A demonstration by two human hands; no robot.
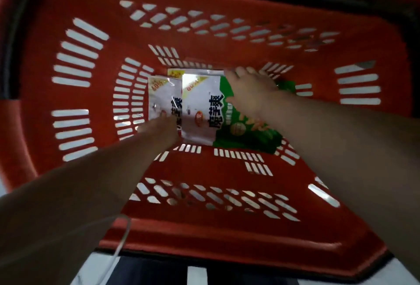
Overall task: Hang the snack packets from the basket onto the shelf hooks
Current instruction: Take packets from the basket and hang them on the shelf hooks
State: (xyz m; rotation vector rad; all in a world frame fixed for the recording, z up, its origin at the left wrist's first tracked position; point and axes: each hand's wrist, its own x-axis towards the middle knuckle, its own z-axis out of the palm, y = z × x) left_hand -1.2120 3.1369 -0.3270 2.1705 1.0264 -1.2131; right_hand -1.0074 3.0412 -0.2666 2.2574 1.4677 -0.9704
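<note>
Reaching into deep red slotted plastic basket (227, 57), both hands at its floor. Left hand (159, 129) lies on white foil snack packet (161, 96); right hand (250, 87) lies on overlapping green-and-white snack packet (204, 107). Grip of either hand: cannot tell, fingers blurred.

1. The basket (227, 237) looks like moulded red plastic, smooth and faintly shiny, its walls slotted.
2. The snack packets (202, 107) on the basket's floor are glossy printed film, catching glare near their top edges.
</note>
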